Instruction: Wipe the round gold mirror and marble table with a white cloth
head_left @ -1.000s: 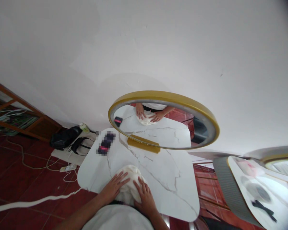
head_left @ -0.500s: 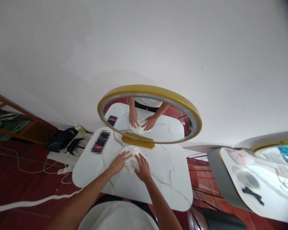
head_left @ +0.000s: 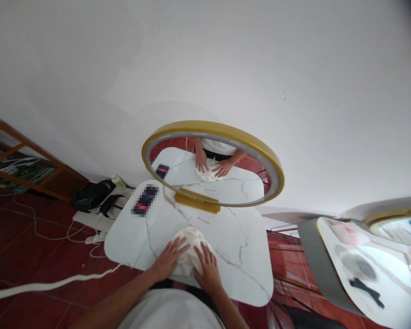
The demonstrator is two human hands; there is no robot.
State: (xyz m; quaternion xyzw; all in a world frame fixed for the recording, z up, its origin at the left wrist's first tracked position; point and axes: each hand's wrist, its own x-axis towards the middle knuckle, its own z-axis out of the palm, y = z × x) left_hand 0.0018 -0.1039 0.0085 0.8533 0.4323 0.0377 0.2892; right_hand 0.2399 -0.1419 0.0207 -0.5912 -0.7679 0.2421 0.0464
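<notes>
A bunched white cloth (head_left: pixel 189 265) lies on the white marble-patterned table (head_left: pixel 250 278) near its front edge. My left hand (head_left: pixel 169 258) rests on the cloth's left side, fingers spread and pointing up and to the right. On its right side lies my right hand (head_left: pixel 207 269), fingers stretched over the top. Both palms press flat and neither hand grips. The round gold-framed mirror (head_left: pixel 212 128) beyond shows both hands on the cloth.
A pixelated dark phone-like item (head_left: pixel 145 201) lies at the table's back left. Bags (head_left: pixel 92 195) and cables sit beside the wall at left. At right stands another white table (head_left: pixel 342 242) with a black strap-like item (head_left: pixel 366 292).
Both hands and the cloth have slid toward me, from the table's middle to near its front edge. The cloth looks flatter and wider. The camera view has shifted slightly.
</notes>
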